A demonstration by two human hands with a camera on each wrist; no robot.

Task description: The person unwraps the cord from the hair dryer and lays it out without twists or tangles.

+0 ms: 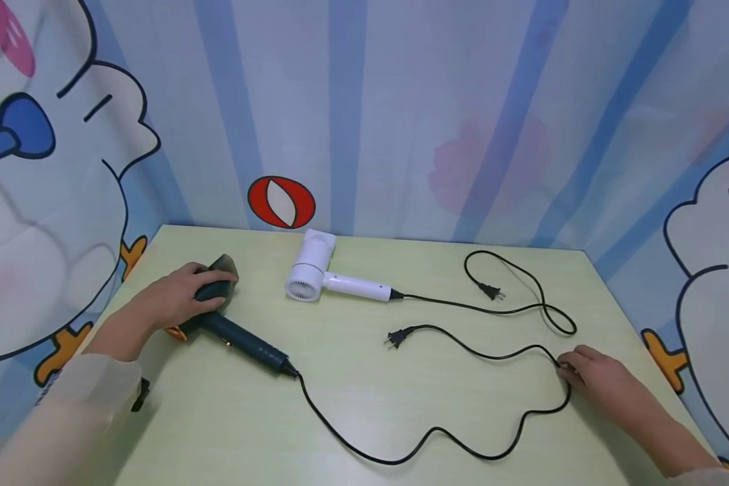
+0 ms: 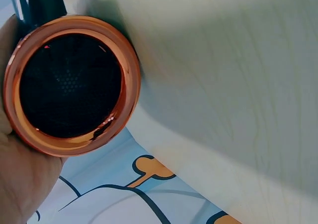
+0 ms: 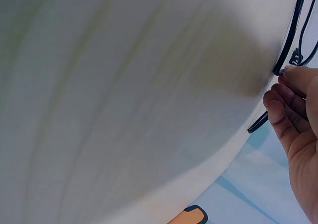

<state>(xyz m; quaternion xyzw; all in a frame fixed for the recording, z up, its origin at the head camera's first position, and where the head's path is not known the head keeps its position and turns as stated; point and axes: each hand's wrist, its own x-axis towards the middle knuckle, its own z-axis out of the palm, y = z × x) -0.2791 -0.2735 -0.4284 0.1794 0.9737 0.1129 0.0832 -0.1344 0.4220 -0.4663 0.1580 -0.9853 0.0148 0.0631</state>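
My left hand grips the body of a dark blue-green hair dryer at the table's left side, thumb and fingers on either side of it. The dryer's handle points toward the middle of the table. In the left wrist view its copper-coloured rear ring faces the camera, beside the palm. A black cord runs in waves from the handle to the right. There my right hand pinches the cord between thumb and fingers, and the pinch shows again in the right wrist view. The cord's plug lies mid-table.
Behind it, a white hair dryer lies on the pale wooden table, with its black cord looped at the right and its plug inside that loop. A cartoon-printed curtain encloses the table's back and sides.
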